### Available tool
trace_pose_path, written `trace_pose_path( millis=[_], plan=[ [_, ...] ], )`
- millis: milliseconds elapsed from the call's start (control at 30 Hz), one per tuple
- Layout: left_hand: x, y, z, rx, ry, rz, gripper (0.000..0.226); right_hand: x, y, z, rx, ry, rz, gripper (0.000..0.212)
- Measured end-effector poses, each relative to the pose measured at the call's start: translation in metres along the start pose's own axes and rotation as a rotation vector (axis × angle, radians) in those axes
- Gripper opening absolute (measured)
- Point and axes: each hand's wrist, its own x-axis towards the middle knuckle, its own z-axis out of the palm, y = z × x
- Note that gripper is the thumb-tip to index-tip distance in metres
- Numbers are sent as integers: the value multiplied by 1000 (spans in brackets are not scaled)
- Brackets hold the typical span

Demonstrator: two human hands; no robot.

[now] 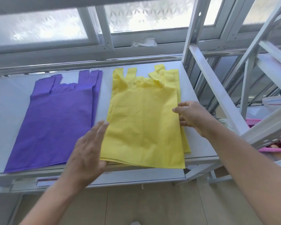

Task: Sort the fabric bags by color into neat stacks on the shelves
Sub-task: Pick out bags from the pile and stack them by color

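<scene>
Two flat stacks of fabric bags lie side by side on the white shelf. The purple stack is on the left, handles pointing to the window. The yellow stack is on the right, its lower layers sticking out a little at the right and front edges. My left hand has straight fingers against the yellow stack's left edge, near the front corner. My right hand touches the stack's right edge with loosely bent fingers.
A white metal shelf post and slanted braces stand at the right end of the shelf. A pink basket sits lower down on the right. Crumpled clear plastic lies on the window sill behind.
</scene>
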Motion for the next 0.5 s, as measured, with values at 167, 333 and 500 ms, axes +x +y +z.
trace_pose_path(
  millis=[167,333,500],
  plan=[
    [64,-35,-27,-325,-260,6,101,32,-27,6,42,38,-25,24],
    [158,-45,-33,-488,-148,-140,49,65,-58,16,262,120,-4,35],
    [240,-22,-16,-540,-64,-469,79,92,-65,18,263,142,-4,43]
  ],
)
